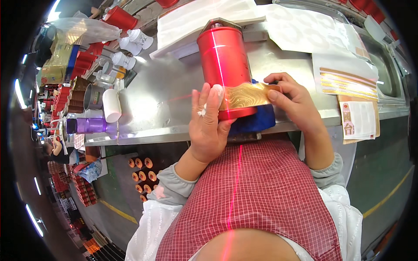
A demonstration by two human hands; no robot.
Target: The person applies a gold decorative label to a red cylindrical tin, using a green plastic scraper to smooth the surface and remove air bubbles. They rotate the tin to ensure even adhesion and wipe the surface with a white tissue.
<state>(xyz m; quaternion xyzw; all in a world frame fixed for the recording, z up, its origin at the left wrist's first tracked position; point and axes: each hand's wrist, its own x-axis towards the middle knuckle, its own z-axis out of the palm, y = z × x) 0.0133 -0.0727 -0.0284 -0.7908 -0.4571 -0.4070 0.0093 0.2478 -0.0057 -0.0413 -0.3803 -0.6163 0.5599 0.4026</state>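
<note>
A red cylindrical canister (224,56) lies on its side on the metal worktop, its axis running away from me. Around its near end sits a gold strip (246,96) with a wavy line pattern. My left hand (206,124) rests against the canister's left side at the strip's left end, fingers stretched out. White wrapping covers parts of its fingers. My right hand (296,101) pinches the strip's right end between thumb and fingers, holding it off the canister. Beneath the canister's near end is a blue cloth or pad (257,121). A red light line runs along the canister.
White sheets (209,21) lie at the back. To the right are a sheet with gold strips (348,82), a printed card (359,120) and a sink (383,65). White cups (140,39), a white roll (112,105) and a purple bottle (90,125) stand or lie left.
</note>
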